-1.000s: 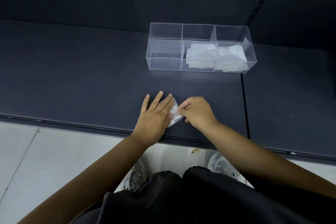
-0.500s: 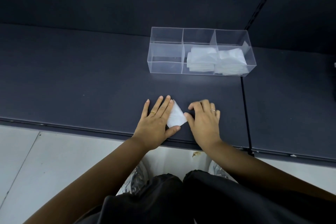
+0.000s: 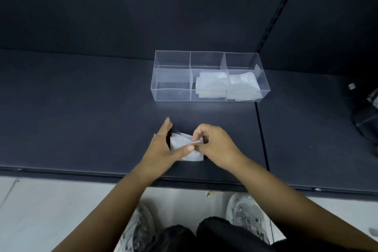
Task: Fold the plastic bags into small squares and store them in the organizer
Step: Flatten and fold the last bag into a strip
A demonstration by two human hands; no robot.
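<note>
**Q:** Which step is in hand?

**A:** A fold is judged to be in progress. The plastic bag [image 3: 180, 141], already reduced to a small white packet, is laid on the dark shelf [image 3: 81, 112] near its front edge. It is placed between the two hands and well apart from the organizer [image 3: 173, 61]. It is pinned by the thumb of the left hand [image 3: 161, 149], whose fingers are held straight and on edge along the packet's left side. A loose tab at the packet's right side is pinched by the curled fingers of the right hand [image 3: 216, 145].

**Q:** What is called for next?

**A:** The tab is probably to be tucked in or pressed flat, so that the square is locked. Thin film may be expected to spring open if pressure is released early. The packet is then to be carried to the organizer. A middle stack [image 3: 210, 86] and a right stack [image 3: 243, 86] of folded squares are already stored there. Nothing is seen in the left compartment [image 3: 172, 86]. Which compartment is intended cannot be told.

**Q:** How are the surface and the room described?

**A:** The shelf is matt and dark, and is divided by a seam [image 3: 260, 129] to the right of the hands. It is backed by a dark panel [image 3: 143, 6] fitted with a slotted rail [image 3: 276, 12]. A pale floor [image 3: 51, 210] and two light shoes [image 3: 245, 213] are seen below the front edge. A dark object [image 3: 366, 112] at the right margin cannot be identified.
</note>
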